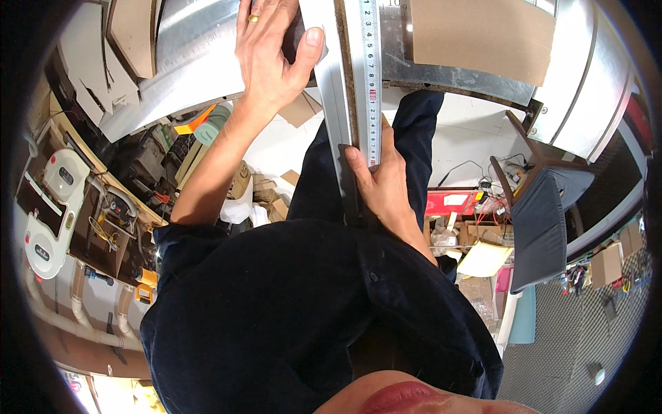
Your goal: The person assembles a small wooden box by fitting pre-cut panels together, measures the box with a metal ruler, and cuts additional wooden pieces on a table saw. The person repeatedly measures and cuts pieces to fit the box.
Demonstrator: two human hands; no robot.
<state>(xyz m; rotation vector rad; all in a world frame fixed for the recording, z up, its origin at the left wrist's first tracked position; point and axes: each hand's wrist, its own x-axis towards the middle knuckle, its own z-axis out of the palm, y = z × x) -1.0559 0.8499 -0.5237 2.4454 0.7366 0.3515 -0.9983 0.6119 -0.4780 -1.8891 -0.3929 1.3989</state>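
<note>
A long silver metal rail [331, 76] with a dark groove runs from the far edge toward my body and overhangs the metal worktable. Along its right side lies a steel ruler strip [373, 62] with printed markings. My left hand [271, 58] lies beside the rail, fingers stretched forward and thumb apart against the rail's side. Its fingertips are cut off by the upper edge. My right hand [384, 181] is closed around the near end of the rail and ruler, thumb on top; part of its fingers is hidden underneath.
A brown board [483, 38] rests on the metal table [455, 81] at right, with board offcuts [103, 58] at far left. A dark chair [541, 228] stands to the right. Cardboard scraps, cables and a red box [452, 202] are on the floor. White-cased equipment [65, 172] is at left.
</note>
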